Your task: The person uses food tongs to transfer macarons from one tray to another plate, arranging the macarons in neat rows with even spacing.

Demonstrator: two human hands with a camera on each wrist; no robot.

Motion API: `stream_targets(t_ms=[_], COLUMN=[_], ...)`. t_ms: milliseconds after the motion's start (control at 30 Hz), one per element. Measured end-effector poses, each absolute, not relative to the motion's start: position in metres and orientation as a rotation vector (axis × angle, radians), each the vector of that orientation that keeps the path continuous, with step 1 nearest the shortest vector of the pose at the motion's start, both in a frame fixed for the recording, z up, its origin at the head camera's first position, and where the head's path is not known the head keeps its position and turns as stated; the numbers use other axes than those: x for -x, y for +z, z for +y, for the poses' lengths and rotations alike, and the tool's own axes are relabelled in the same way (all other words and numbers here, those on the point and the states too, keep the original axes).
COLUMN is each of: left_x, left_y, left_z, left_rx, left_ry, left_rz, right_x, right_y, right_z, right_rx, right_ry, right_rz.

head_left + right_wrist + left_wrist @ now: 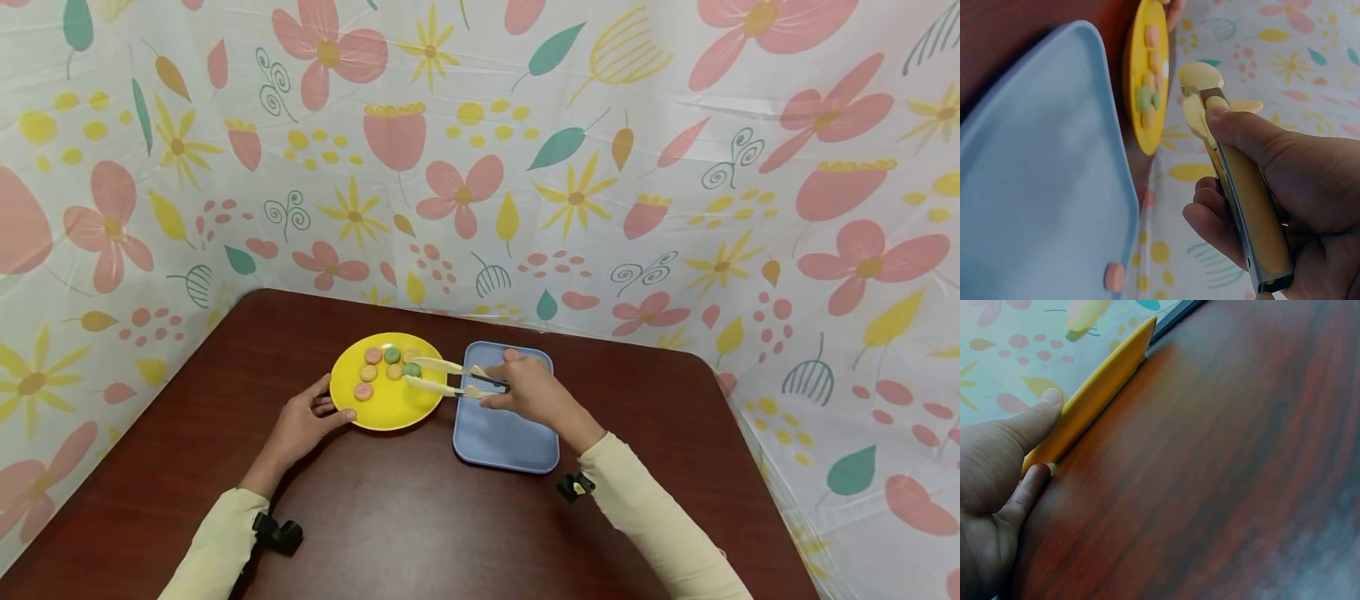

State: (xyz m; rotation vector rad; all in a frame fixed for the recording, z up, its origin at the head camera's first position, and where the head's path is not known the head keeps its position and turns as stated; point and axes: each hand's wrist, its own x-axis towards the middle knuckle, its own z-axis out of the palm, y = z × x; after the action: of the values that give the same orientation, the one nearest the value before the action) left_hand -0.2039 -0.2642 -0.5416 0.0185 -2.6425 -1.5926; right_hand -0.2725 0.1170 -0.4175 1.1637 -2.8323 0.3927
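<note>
My left hand (303, 423) grips the near-left rim of a yellow plate (390, 410). In the left wrist view its thumb lies on the plate's rim (1094, 390) and a finger is below. Several small round pink, yellow and green macaron-like pieces (369, 373) lie on the plate. Over the blue tray, my right hand (542, 392) holds cream-tipped tongs (1250, 219), pointing left over the plate. In the head view a green piece (412, 369) shows between the tong tips; whether they pinch it I cannot tell.
The blue tray (506, 442) stands right of the plate on the dark wooden table (397, 517). A pink piece (1114, 277) lies near one edge of the tray. A flower-patterned cloth (465, 200) hangs behind the table and along its sides.
</note>
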Motion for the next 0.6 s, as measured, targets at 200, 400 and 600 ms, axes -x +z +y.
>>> stream_targets(t_ms=[200,400,600], left_x=[0.204,0.204,0.204], left_y=[-0.542,-0.541,-0.542], left_z=[-0.265,-0.265,-0.265], left_rx=[-0.013,-0.012,-0.019], left_ry=[-1.6,-1.607,-1.597], left_rz=[-2.643,-2.64,-2.646], right_x=[0.273,0.273,0.275], right_y=[-0.428,-0.437,-0.444], right_z=[0.106,0.098,0.091], right_rx=[-1.228,-1.269,-1.276], right_ry=[0.414,0.503,0.519], right_rz=[-2.813,-2.824,-2.85])
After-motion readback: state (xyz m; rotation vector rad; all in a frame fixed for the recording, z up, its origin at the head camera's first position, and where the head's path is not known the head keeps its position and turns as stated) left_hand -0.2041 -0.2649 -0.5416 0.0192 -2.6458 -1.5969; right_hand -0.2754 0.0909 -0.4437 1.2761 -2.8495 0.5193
